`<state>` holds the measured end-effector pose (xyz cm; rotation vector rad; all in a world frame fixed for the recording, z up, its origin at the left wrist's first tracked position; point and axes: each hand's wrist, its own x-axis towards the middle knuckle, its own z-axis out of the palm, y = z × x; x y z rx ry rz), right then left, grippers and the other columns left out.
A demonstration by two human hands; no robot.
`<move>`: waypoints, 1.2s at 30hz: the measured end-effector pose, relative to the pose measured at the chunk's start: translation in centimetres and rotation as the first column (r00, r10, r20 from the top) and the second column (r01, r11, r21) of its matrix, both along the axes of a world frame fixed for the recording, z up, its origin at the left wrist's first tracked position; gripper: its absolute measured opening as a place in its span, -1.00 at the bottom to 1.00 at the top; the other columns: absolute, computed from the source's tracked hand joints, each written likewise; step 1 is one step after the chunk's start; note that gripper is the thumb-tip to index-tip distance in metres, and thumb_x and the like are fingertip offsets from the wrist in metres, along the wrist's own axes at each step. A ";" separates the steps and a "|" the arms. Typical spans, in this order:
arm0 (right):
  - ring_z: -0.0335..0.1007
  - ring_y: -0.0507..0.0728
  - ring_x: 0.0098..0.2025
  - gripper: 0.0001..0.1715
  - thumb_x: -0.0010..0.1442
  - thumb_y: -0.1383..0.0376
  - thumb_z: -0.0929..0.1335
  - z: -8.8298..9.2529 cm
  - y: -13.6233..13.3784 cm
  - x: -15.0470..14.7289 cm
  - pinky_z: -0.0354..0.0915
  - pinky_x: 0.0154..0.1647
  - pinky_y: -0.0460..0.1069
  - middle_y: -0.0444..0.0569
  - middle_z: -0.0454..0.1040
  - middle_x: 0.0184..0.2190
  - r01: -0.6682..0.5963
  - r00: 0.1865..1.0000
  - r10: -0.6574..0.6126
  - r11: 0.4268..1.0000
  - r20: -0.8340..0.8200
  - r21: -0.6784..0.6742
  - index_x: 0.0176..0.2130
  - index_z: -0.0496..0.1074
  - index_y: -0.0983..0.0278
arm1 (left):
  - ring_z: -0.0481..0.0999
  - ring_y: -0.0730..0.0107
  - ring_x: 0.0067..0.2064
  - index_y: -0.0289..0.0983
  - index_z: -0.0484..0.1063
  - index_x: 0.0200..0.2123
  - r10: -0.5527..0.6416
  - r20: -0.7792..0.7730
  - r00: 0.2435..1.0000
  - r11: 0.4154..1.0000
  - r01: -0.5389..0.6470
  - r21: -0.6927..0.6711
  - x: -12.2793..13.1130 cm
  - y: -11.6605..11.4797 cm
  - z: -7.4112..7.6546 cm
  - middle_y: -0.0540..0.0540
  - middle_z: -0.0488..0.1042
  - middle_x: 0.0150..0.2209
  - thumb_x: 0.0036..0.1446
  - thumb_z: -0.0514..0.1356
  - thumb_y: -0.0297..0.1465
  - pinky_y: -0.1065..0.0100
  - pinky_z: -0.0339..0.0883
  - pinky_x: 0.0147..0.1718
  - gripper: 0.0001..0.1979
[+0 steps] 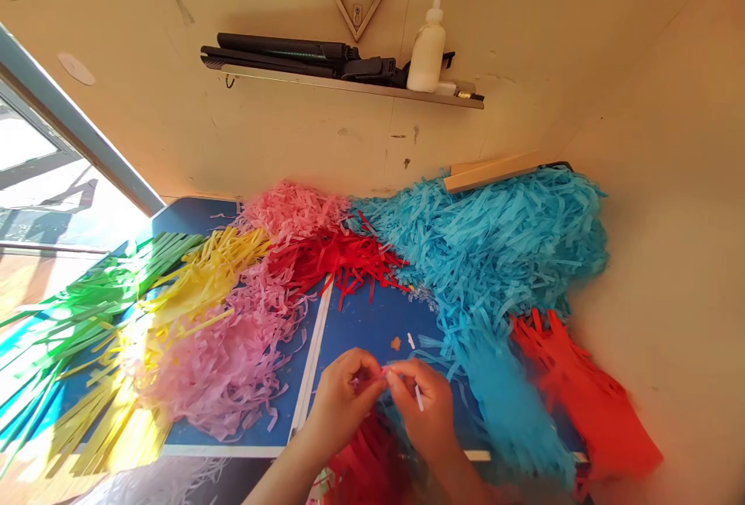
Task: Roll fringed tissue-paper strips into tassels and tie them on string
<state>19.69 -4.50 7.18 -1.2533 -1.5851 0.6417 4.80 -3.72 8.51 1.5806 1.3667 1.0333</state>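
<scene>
My left hand (pixel 348 390) is closed in a pinch, its thumb and forefinger meeting those of my right hand (pixel 424 400) over the front of the table. Between the fingertips shows a small pink-red bit of paper (pixel 385 371), mostly hidden by the fingers. A short thin white stick (pixel 419 398) pokes out at the fingers of my right hand. Below both hands lies red fringed tissue paper (pixel 369 454), blurred; whether it joins the pinched bit I cannot tell. Just beyond the hands are a small brown scrap (pixel 396 343) and a white piece (pixel 410 340).
On the blue table (pixel 364 326) lie fringed paper heaps: light blue (pixel 494 241), red (pixel 334 257), pink (pixel 226 365), yellow (pixel 203 276) and green (pixel 110 288). More red paper (pixel 599 404) lies right. A wall shelf (pixel 349 86) carries a white bottle (pixel 427 55) and black hair straighteners (pixel 279 55).
</scene>
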 end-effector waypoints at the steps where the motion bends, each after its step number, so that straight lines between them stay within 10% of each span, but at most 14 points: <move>1: 0.26 0.01 -0.56 -0.79 0.22 0.27 0.34 -0.1 -0.1 0.1 0.20 -0.49 -0.11 -0.16 0.43 -0.59 -0.006 1.000 0.006 0.999 -0.010 -0.032 -0.41 0.53 0.23 | 0.46 0.41 -0.44 -0.25 0.47 -0.51 -0.018 0.005 1.000 0.999 0.018 -0.050 0.0 0.0 0.1 -0.01 0.51 -0.49 0.02 0.28 -0.40 0.44 0.30 -0.45 -0.91; 6: 0.28 0.04 -0.47 -0.69 0.27 0.09 0.31 0.5 -0.3 1.2 0.24 -0.38 -0.08 -0.18 0.37 -0.49 -0.117 0.985 0.076 0.954 -0.154 -0.277 -0.11 0.45 0.23 | 0.38 0.47 -0.52 -0.29 0.49 -0.51 0.029 0.325 0.945 0.950 0.075 -0.302 -0.9 0.4 -0.2 0.02 0.44 -0.58 -0.05 0.37 -0.22 0.46 0.21 -0.49 -0.74; 11: 0.27 0.06 -0.43 -0.50 0.39 0.06 0.15 1.4 -0.4 1.6 0.15 -0.36 -0.06 -0.12 0.36 -0.52 -0.130 0.991 0.127 0.942 -0.031 -0.310 -0.43 0.38 0.25 | 0.42 0.53 -0.49 -0.31 0.57 -0.22 0.219 0.680 0.700 0.852 0.202 -0.483 -1.1 0.9 -0.2 0.03 0.47 -0.51 -0.13 0.46 -0.19 0.45 0.32 -0.43 -0.57; 24: 0.19 0.02 -0.48 -0.48 0.35 0.12 0.19 2.3 -1.4 0.5 0.09 -0.41 -0.08 -0.18 0.25 -0.60 -0.395 0.916 0.332 0.844 -0.225 -0.362 -0.58 0.28 0.26 | 0.21 0.72 -0.62 -0.32 0.44 -0.36 0.308 0.812 0.496 0.778 0.360 -0.514 -0.7 0.5 0.3 0.09 0.38 -0.53 -0.09 0.47 -0.29 0.64 0.09 -0.68 -0.67; 31: 0.15 0.01 -0.49 -0.43 0.36 0.05 0.19 1.3 -0.9 0.4 0.10 -0.41 -0.08 -0.18 0.23 -0.60 -0.405 0.908 0.310 0.821 -0.282 -0.403 -0.58 0.29 0.27 | 0.19 0.67 -0.61 -0.29 0.40 -0.37 0.229 0.784 0.577 0.792 0.358 -0.495 -0.6 0.3 0.3 0.08 0.37 -0.52 -0.08 0.44 -0.22 0.59 0.06 -0.66 -0.65; 36: 0.26 0.06 -0.36 -0.58 0.32 -0.01 0.26 1.7 -0.6 1.5 0.18 -0.35 -0.09 -0.14 0.39 -0.39 -0.390 0.918 0.313 0.824 -0.243 -0.411 -0.05 0.41 0.24 | 0.41 0.44 -0.40 -0.27 0.51 -0.33 -0.148 0.405 0.902 0.940 0.256 -0.227 -0.8 -0.5 1.6 -0.06 0.48 -0.40 0.14 0.26 -0.20 0.43 0.26 -0.39 -0.77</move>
